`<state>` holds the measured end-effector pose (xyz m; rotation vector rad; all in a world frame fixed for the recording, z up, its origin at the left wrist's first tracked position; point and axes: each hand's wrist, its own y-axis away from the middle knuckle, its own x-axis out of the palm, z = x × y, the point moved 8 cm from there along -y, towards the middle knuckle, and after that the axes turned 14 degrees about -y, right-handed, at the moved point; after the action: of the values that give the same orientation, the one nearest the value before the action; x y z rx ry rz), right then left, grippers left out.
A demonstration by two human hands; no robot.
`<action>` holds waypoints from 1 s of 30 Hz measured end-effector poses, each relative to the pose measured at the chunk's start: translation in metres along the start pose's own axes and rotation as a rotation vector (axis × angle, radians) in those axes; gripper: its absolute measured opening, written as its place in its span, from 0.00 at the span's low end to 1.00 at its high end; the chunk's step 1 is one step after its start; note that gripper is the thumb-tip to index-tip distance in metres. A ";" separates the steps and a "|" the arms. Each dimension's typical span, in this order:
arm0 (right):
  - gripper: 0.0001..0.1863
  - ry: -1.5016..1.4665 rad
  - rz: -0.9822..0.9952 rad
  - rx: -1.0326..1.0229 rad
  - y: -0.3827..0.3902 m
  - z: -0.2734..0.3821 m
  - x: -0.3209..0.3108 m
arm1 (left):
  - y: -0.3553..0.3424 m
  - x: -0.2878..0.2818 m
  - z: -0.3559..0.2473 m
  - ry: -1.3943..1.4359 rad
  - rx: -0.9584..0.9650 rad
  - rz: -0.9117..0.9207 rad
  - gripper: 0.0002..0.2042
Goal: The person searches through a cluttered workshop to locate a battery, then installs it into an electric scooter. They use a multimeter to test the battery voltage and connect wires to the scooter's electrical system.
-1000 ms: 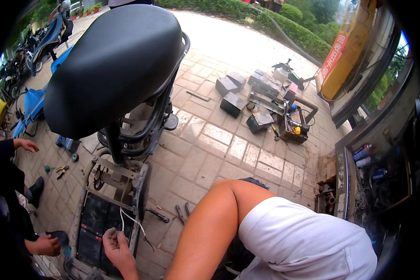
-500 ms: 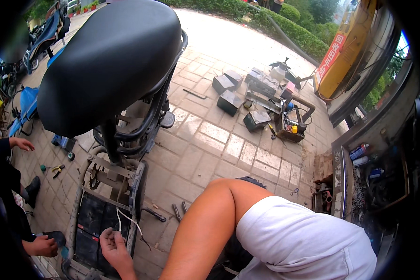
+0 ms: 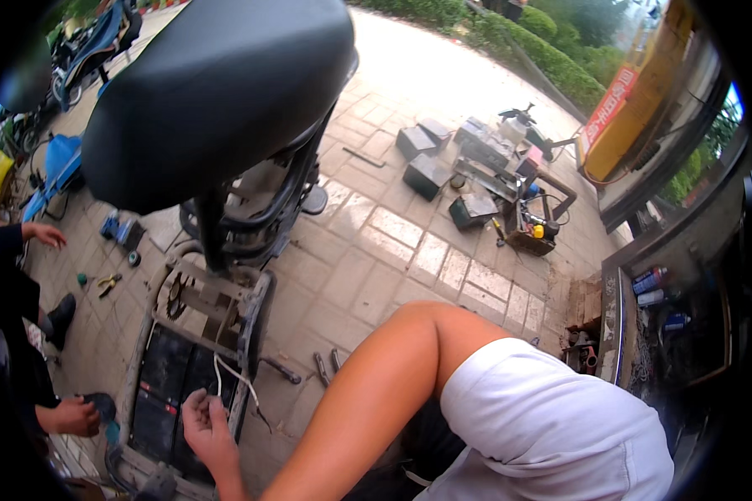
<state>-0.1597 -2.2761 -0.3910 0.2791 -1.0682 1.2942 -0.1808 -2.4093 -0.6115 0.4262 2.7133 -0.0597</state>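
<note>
My left hand [image 3: 207,426] comes up from the lower edge, over the black battery blocks [image 3: 159,397] in a stripped vehicle frame [image 3: 257,313]. Its fingers are curled in beside the thumb. A white wire [image 3: 219,376] runs down to the thumb tip; whether the fingers grip it is unclear. A second white strand [image 3: 244,382] hangs loose over the frame's right side. My right forearm [image 3: 368,392] bends at the elbow and leaves through the lower edge, so the right hand is out of sight. A black seat [image 3: 226,92] tops the post.
Another person's open hand [image 3: 46,235] and closed hand [image 3: 75,417] are at the left. Yellow-handled pliers [image 3: 108,285] lie on the paving nearby. Metal hand tools [image 3: 322,367] lie beside the frame. Farther off are several dark batteries [image 3: 427,176] and scrap parts. Spray cans [image 3: 649,280] fill a right-hand bin.
The view has turned slightly, shifting the seat, frame and scattered parts rightward. My left hand stays curled by the white wire, and my bent right arm keeps nearly the same pose.
</note>
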 end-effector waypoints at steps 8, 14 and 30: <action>0.19 0.526 -0.158 0.335 0.083 0.008 -0.081 | -0.003 0.020 -0.004 0.135 -0.043 0.063 0.08; 0.21 0.619 -0.151 0.627 0.143 -0.027 -0.132 | 0.005 0.007 -0.002 0.082 -0.076 0.069 0.08; 0.10 1.635 -0.827 -0.121 0.176 0.074 -0.173 | 0.006 0.025 -0.011 0.204 -0.178 0.160 0.09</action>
<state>-0.3320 -2.3827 -0.5503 -0.3980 0.3957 0.3538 -0.2053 -2.3948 -0.6108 0.6244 2.8394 0.2813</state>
